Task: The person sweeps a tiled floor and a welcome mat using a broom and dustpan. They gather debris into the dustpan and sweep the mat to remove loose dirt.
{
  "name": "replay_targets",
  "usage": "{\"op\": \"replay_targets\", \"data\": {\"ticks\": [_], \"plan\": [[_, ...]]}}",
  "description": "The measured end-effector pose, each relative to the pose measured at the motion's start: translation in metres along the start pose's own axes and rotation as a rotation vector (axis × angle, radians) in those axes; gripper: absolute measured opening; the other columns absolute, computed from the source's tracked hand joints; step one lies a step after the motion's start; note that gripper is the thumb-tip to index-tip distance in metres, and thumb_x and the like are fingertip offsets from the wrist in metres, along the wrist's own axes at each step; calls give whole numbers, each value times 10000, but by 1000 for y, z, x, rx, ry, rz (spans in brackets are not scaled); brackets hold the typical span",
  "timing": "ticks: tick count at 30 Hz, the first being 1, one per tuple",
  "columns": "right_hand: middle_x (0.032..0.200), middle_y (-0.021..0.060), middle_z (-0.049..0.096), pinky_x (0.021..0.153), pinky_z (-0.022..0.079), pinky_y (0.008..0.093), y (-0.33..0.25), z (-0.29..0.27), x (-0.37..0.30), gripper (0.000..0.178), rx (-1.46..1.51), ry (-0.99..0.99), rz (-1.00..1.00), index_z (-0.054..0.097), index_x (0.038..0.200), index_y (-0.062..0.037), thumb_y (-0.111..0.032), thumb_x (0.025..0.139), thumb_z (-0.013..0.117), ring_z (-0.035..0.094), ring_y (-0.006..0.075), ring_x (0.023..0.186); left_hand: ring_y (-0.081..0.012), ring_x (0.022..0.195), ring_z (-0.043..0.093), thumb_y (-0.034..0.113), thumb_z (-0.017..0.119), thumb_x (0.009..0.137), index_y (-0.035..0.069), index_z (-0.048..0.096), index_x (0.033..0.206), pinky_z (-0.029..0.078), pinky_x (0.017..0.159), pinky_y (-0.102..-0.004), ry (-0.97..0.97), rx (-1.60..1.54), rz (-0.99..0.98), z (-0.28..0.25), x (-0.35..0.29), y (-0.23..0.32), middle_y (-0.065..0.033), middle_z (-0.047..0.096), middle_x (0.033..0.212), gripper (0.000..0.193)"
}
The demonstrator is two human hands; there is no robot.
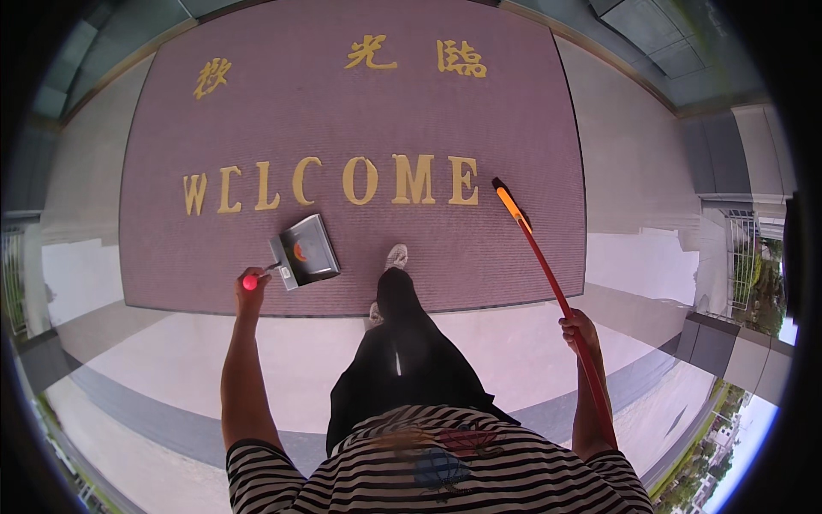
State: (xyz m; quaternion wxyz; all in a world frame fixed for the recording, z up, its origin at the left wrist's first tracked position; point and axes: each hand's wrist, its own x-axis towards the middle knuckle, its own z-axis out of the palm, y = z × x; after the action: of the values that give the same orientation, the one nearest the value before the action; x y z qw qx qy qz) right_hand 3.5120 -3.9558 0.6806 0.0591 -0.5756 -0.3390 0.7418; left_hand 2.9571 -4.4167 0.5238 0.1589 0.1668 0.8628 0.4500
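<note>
On the left, my left hand (248,293) is closed around the upright handle of a dustpan, its pink-red end showing at the top of the fist. The grey dustpan (318,250) hangs over or rests on the mat; which, I cannot tell. An orange-red mark shows inside its pan. My right hand (580,331) wraps round the long red stick of a broom (548,272). The broom's orange head with dark bristles (511,206) reaches forward to the right part of the mat, well apart from the dustpan.
A large purple doormat (462,257) with yellow lettering lies ahead, dark-edged, on a pale tiled floor (634,197). One of my shoes (396,256) stands on the mat, the other (375,313) at its near edge. Glass panels (659,38) border the far side.
</note>
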Motion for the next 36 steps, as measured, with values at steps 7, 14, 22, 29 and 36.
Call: {"op": "replay_targets", "data": {"ticks": [7,14,22,29,36], "plan": [[725,30,511,360,310,176,59,171,54,362,280,-468,322,428,1119,34,42,767,507,404,50,457,-86,689,527,76,732,711,51,624,794,440,657,-238,45,13,-166,15,62,-8,6,588,702,138],[720,56,529,371,330,186,-3,262,47,510,33,-607,396,398,1211,52,16,721,536,413,67,426,-113,721,548,109,726,721,36,634,807,443,683,-253,34,-8,-189,-15,108,14,-27,613,747,145],[677,98,527,339,330,223,-138,207,56,579,-287,-125,73,434,1209,-49,69,650,526,422,94,415,-108,745,546,99,701,751,30,626,832,440,698,-247,17,24,-132,-45,185,53,-23,608,772,131],[705,92,543,344,335,206,-140,195,111,478,-166,179,96,465,1113,-68,88,665,526,425,82,432,-125,696,557,145,714,725,33,625,831,447,667,-277,-43,11,-33,-34,276,39,-45,618,731,179],[705,57,527,384,336,220,-53,401,107,463,146,-365,347,441,1201,13,-9,752,557,425,91,446,-125,702,567,122,714,733,36,621,821,456,661,-280,-96,36,-42,-14,336,30,-51,621,735,154]]}}
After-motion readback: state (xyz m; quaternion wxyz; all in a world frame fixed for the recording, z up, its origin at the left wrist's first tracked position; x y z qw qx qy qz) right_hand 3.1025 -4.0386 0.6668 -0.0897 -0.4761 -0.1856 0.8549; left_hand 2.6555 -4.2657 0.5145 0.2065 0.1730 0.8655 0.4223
